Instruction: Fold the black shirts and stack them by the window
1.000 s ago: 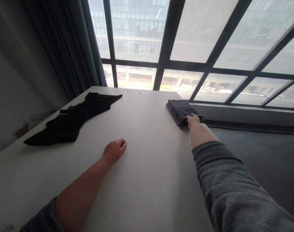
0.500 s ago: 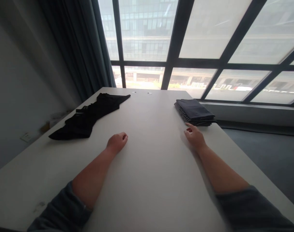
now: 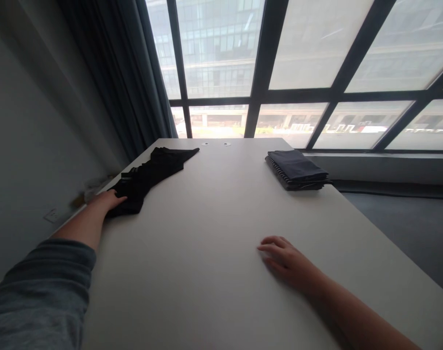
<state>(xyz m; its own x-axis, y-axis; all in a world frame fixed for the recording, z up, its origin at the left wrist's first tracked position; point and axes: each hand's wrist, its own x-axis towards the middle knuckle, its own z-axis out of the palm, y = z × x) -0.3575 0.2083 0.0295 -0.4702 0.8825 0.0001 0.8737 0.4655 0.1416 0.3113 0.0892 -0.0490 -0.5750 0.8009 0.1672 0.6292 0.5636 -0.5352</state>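
Note:
A pile of black garments [image 3: 152, 171] lies spread along the left side of the white table [image 3: 214, 204]. My left hand [image 3: 106, 199] reaches out to the near end of that pile and touches it; whether the fingers grip the cloth is hidden. My right hand [image 3: 285, 257] rests flat on the table near the front right, fingers apart, holding nothing. A folded stack of dark grey cloth [image 3: 296, 168] sits at the far right of the table, well apart from my right hand.
Large windows with dark frames [image 3: 257, 92] stand behind the table's far edge. A dark curtain [image 3: 126, 82] hangs at the back left beside a grey wall. Grey floor [image 3: 407, 228] lies beyond the table's right edge.
My right hand left the folded grey stack and drew back to the near table. My left hand moved from the table's middle out to the black pile's near end.

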